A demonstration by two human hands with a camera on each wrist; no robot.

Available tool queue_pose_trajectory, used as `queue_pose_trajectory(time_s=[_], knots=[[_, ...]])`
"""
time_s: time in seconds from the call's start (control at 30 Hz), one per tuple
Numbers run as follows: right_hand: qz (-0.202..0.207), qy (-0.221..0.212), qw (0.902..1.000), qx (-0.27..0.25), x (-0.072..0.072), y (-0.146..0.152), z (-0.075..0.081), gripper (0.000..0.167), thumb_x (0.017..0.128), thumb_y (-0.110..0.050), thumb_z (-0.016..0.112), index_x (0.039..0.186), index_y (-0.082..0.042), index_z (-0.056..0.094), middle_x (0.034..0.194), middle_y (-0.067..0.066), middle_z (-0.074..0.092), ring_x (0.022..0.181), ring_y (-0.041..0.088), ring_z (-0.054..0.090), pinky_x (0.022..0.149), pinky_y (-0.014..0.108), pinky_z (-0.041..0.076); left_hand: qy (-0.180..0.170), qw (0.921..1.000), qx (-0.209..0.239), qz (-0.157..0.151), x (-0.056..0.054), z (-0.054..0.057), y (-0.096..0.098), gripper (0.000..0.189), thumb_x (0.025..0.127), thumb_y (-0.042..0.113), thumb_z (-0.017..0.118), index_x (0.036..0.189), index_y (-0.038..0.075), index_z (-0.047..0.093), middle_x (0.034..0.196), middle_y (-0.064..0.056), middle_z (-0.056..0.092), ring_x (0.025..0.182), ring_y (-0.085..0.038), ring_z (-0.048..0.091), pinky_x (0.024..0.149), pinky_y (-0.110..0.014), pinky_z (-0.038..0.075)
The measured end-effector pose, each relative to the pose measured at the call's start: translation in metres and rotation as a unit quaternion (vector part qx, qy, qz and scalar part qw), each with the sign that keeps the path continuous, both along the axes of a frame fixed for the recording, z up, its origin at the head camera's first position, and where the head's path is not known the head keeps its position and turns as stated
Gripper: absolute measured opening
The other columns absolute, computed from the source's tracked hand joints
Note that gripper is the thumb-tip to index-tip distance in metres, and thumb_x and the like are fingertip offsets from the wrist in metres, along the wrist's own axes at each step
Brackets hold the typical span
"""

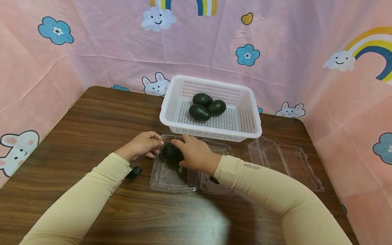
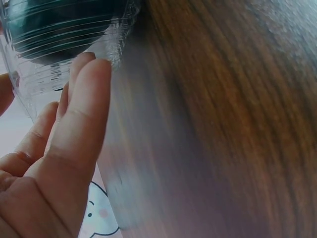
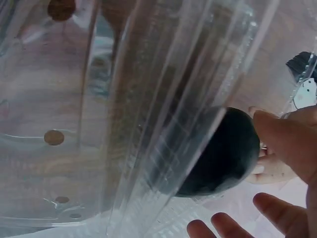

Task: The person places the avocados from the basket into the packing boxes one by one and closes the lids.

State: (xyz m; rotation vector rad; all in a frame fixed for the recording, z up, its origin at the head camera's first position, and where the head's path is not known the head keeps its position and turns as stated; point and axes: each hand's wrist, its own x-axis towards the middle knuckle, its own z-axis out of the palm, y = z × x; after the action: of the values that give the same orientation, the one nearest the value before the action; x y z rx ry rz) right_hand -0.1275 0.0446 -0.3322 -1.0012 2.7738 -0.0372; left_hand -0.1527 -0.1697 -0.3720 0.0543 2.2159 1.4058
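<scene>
A dark green avocado (image 1: 169, 153) lies in the far left part of an open clear plastic clamshell container (image 1: 171, 185). My left hand (image 1: 144, 144) pinches the container's left edge. In the left wrist view, its fingers (image 2: 81, 111) stand along the outside of the ribbed wall, and the avocado (image 2: 59, 29) shows through the plastic. My right hand (image 1: 194, 153) reaches over the container from the right. In the right wrist view, its thumb is at the avocado (image 3: 235, 153), while the other fingers (image 3: 280, 213) are spread apart from it.
A white perforated basket (image 1: 211, 131) with three avocados (image 1: 199, 112) stands behind the container. Another open clear plastic container (image 1: 298, 163) lies at the right. Small black objects (image 1: 133, 173) show by both wrists. A patterned pink cloth (image 1: 196, 41) hangs around the wooden table (image 1: 144, 211).
</scene>
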Motion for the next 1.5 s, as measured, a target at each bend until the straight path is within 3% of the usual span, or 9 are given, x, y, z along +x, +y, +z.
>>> queue_pose_trajectory(time_s=[0.57, 0.83, 0.9, 1.07, 1.2, 1.5], knots=[[0.007, -0.004, 0.9995, -0.029, 0.005, 0.014, 0.025, 0.077, 0.081, -0.034, 0.079, 0.147, -0.024, 0.039, 0.137, 0.006, 0.048, 0.117, 0.022, 0.054, 0.085, 0.037, 0.052, 0.006, 1.0000, 0.000, 0.004, 0.000, -0.002, 0.002, 0.036, 0.099, 0.015, 0.051, 0.124, -0.010, 0.047, 0.119, -0.025, 0.057, 0.085, -0.019, 0.064, 0.070, -0.034, 0.058], [-0.021, -0.028, 0.9978, -0.056, 0.001, 0.019, 0.040, 0.078, 0.081, -0.037, 0.078, 0.148, -0.026, 0.039, 0.139, 0.004, 0.046, 0.106, 0.018, 0.054, 0.068, 0.033, 0.051, 0.006, 1.0000, -0.005, -0.001, -0.001, -0.003, 0.001, 0.035, 0.100, 0.015, 0.051, 0.125, -0.009, 0.048, 0.123, -0.026, 0.056, 0.088, -0.020, 0.064, 0.071, -0.034, 0.058], [-0.024, -0.030, 0.9969, -0.068, -0.001, 0.022, 0.044, 0.079, 0.081, -0.037, 0.078, 0.148, -0.026, 0.038, 0.138, 0.004, 0.047, 0.102, 0.017, 0.054, 0.069, 0.032, 0.050, 0.006, 1.0000, -0.004, -0.001, -0.001, -0.003, 0.001, 0.035, 0.100, 0.015, 0.051, 0.124, -0.009, 0.048, 0.123, -0.026, 0.056, 0.088, -0.020, 0.063, 0.071, -0.034, 0.058], [-0.037, -0.032, 0.9945, -0.093, -0.006, 0.028, 0.053, 0.080, 0.081, -0.036, 0.078, 0.149, -0.024, 0.038, 0.140, 0.005, 0.045, 0.109, 0.020, 0.055, 0.079, 0.035, 0.052, 0.005, 1.0000, 0.003, -0.001, 0.000, -0.003, 0.001, 0.033, 0.100, 0.014, 0.051, 0.123, -0.009, 0.048, 0.122, -0.026, 0.057, 0.087, -0.019, 0.063, 0.071, -0.034, 0.058], [-0.049, -0.034, 0.9919, -0.112, -0.010, 0.034, 0.060, 0.080, 0.081, -0.035, 0.079, 0.149, -0.024, 0.037, 0.142, 0.004, 0.043, 0.109, 0.021, 0.057, 0.077, 0.038, 0.053, 0.002, 1.0000, 0.004, -0.001, -0.001, -0.003, 0.002, 0.035, 0.100, 0.014, 0.050, 0.125, -0.010, 0.047, 0.124, -0.027, 0.056, 0.088, -0.019, 0.063, 0.072, -0.034, 0.057], [-0.064, -0.041, 0.9875, -0.138, -0.021, 0.045, 0.077, 0.081, 0.081, -0.033, 0.079, 0.150, -0.023, 0.036, 0.149, 0.007, 0.036, 0.128, 0.026, 0.046, 0.092, 0.044, 0.049, -0.001, 0.9999, 0.012, 0.000, -0.002, -0.006, 0.000, 0.034, 0.100, 0.014, 0.051, 0.125, -0.010, 0.046, 0.123, -0.027, 0.056, 0.084, -0.016, 0.063, 0.072, -0.035, 0.057]])
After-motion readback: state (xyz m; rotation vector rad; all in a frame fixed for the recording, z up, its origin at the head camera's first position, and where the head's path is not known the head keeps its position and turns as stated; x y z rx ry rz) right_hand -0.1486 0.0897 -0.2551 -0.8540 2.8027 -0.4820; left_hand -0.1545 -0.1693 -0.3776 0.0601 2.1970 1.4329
